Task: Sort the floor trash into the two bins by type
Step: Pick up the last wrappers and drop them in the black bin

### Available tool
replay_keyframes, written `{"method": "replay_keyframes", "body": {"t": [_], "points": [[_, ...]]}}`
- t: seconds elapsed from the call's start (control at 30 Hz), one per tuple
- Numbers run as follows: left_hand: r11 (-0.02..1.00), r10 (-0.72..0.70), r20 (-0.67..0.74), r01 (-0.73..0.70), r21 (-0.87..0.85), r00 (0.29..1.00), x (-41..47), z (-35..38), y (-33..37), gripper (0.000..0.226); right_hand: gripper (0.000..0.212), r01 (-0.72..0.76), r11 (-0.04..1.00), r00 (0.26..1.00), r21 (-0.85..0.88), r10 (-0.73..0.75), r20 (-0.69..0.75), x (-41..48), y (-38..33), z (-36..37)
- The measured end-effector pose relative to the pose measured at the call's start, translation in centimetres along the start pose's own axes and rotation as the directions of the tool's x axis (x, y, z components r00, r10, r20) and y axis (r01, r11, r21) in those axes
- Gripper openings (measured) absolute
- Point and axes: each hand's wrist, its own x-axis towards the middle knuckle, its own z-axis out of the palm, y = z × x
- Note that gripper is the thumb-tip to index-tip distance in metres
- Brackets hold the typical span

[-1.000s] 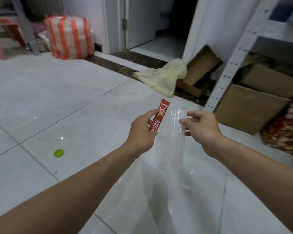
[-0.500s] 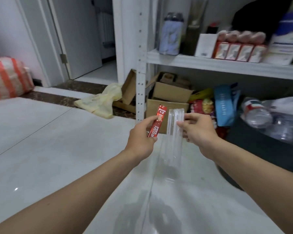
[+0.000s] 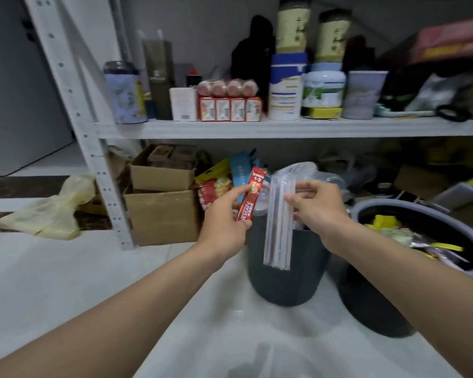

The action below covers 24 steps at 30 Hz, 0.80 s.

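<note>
My left hand (image 3: pixel 224 214) pinches a red coffee sachet (image 3: pixel 252 192) and holds it upright. Beside it, my right hand (image 3: pixel 317 205) pinches the top of a long clear plastic wrapper (image 3: pixel 279 227), which hangs straight down. Both items hang in front of a dark grey bin (image 3: pixel 281 274) that holds clear plastic bottles and bags. To its right stands a second dark bin (image 3: pixel 372 304) with a light rim, filled with mixed coloured wrappers.
A white metal shelf (image 3: pixel 257 129) crowded with jars, boxes and cups runs behind the bins. Cardboard boxes (image 3: pixel 161 211) sit under it on the left, next to snack bags. A yellowish plastic bag (image 3: pixel 52 211) lies on the white tiled floor by the shelf post.
The view has swung right from open floor to the shelf, and both bins have come into sight. My hands keep the same grips on sachet and wrapper, now in front of the left bin.
</note>
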Motion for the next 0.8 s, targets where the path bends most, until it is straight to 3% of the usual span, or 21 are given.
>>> {"method": "replay_keyframes", "body": {"t": [0.4, 0.8], "points": [[0.994, 0.096, 0.187, -0.086, -0.060, 0.978, 0.5, 14.7, 4.5, 0.065, 0.006, -0.062, 0.996, 0.970, -0.067, 0.044, -0.238, 2.7, 3.6, -16.9], [0.992, 0.078, 0.284, -0.047, -0.113, 0.956, 2.1, 23.3, 3.9, 0.063, 0.025, -0.102, 0.987, 0.929, -0.125, 0.049, -0.367, 7.2, 6.0, -25.6]]}}
